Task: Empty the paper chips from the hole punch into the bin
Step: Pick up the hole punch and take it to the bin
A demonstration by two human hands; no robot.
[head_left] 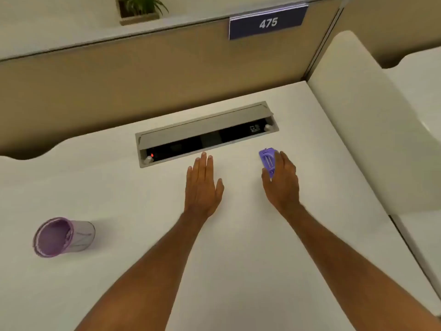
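Note:
A small purple hole punch lies on the white desk, right of centre. My right hand rests against its right side, fingers curved around it and hiding part of it. My left hand lies flat on the desk, palm down, fingers together, holding nothing. The bin, a small mesh cup lined with purple, stands at the left of the desk with its mouth tilted toward me in this wide view.
An open grey cable tray with sockets is set into the desk just beyond my hands. Beige partitions close the back, a white panel the right. A "475" sign and a potted plant sit above.

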